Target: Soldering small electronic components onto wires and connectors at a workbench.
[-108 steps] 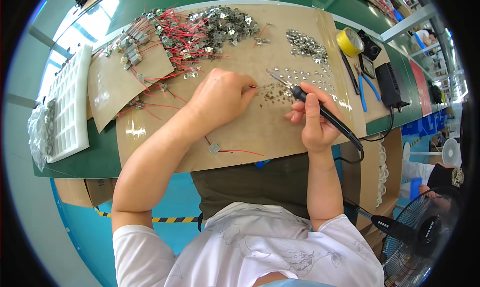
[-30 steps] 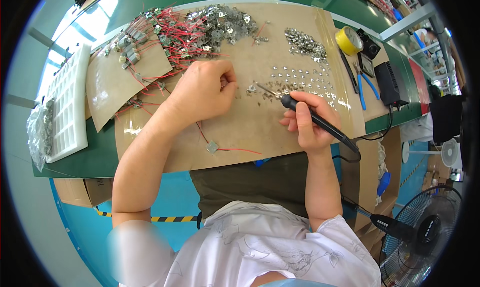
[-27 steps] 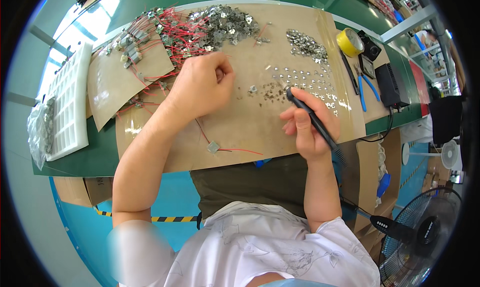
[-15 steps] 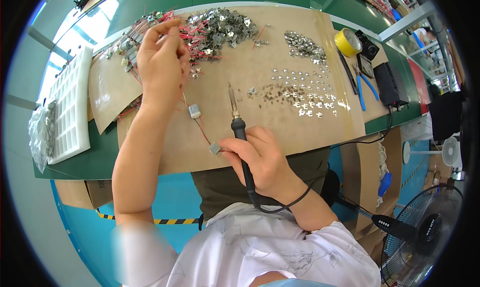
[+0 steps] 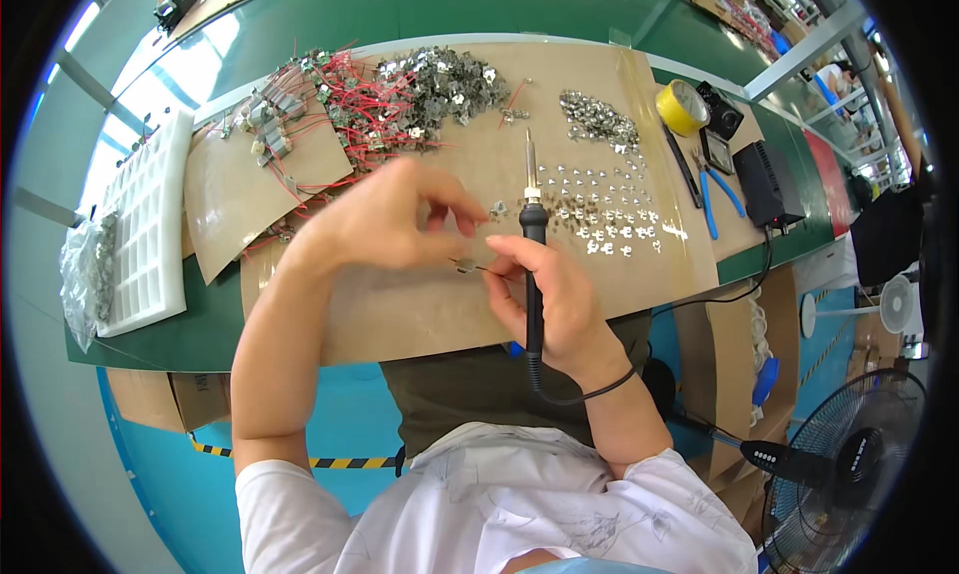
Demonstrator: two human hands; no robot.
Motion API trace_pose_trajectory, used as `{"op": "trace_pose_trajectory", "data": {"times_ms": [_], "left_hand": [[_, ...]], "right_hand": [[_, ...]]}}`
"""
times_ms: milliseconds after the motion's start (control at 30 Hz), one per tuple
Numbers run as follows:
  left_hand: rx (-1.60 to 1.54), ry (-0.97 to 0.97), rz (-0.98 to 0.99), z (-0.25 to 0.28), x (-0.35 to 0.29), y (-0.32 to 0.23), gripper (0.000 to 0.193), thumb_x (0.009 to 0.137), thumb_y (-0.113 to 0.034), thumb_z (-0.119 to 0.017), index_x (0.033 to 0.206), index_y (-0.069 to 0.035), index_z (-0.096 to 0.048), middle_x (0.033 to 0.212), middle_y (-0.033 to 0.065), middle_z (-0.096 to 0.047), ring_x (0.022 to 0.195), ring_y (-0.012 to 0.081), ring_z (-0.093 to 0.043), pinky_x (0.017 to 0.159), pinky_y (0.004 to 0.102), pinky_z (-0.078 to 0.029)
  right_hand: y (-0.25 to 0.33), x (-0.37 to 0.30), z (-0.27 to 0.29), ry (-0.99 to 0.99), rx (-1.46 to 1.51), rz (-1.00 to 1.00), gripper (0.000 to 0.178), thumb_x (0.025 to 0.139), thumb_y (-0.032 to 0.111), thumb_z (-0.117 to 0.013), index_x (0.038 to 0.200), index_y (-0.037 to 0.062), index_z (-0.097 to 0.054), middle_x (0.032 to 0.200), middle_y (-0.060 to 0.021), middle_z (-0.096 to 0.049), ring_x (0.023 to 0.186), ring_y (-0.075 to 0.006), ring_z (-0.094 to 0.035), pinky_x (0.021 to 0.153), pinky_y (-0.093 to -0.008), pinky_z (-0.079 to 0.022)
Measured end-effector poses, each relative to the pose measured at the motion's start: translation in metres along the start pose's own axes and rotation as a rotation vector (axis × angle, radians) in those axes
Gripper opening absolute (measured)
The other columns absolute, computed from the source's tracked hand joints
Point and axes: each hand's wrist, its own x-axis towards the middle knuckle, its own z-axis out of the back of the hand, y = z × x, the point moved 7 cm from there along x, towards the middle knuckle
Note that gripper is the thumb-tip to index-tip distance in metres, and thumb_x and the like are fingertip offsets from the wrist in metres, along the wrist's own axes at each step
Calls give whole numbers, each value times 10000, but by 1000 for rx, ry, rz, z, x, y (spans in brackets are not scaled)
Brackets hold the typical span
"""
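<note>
Brown cardboard sheet [image 5: 599, 104] spread flat over a green tabletop [image 5: 200, 324]. Far left on it, a tangle of thin red wires [image 5: 350, 104] joined to small grey parts; beside that, a heap of shiny stamped metal pieces [image 5: 445, 79], and to the right more of the same laid out in neat rows [image 5: 609, 219]. White foam tray [image 5: 145, 229] with square pockets at the far left edge. Yellow tape roll [image 5: 682, 106], blue-handled pliers [image 5: 714, 189] and a black box [image 5: 769, 184] off to the right.

Left hand [image 5: 385, 224] curled, fingertips pinched narrow on a small metal piece [image 5: 466, 265], probably with a short wire lead, though too small to be sure. Right hand [image 5: 554, 299] just beside it, nearly touching, wrapped shut around a soldering iron [image 5: 531, 244] with black grip, slim metal tip pointing away toward the far side. Small piece held between both hands, above the cardboard near the body.
</note>
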Motion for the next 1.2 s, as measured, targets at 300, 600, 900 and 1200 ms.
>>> {"op": "trace_pose_trajectory", "data": {"times_ms": [300, 600, 900, 1200], "left_hand": [[158, 191, 91, -29, -3, -4, 249, 780, -194, -851, 975, -38, -841, 815, 160, -779, 703, 289, -725, 686, 404, -567], [274, 10, -32, -32, 2, 2, 160, 779, -150, -824, 885, -31, -804, 818, 158, -777, 767, 336, -754, 733, 416, -597], [144, 33, -6, -28, 2, -6, 200, 743, -132, -860, 892, -25, -779, 701, 83, -681, 626, 191, -639, 596, 333, -513], [137, 61, 115, -29, 5, 7, 277, 733, -158, -907, 944, -17, -796, 808, 121, -742, 759, 251, -706, 732, 385, -570]], "right_hand": [[-8, 5, 2, 2, 33, 21, 515, 858, -106, -809, 1318, 35, -625, 970, -96, -731, 837, -198, -753, 732, -319, -635], [-27, 12, 8, 24, 113, -206, 410, 886, -45, -837, 1254, 32, -675, 1005, -124, -787, 876, -170, -780, 767, -292, -641], [-28, 19, 13, 49, 67, -115, 362, 896, -85, -793, 1221, 35, -690, 964, -93, -786, 863, -135, -769, 733, -265, -612], [-30, 25, 30, 42, -109, -89, 420, 845, -86, -815, 1225, 65, -719, 924, -63, -764, 743, -130, -717, 656, -258, -568]]}}
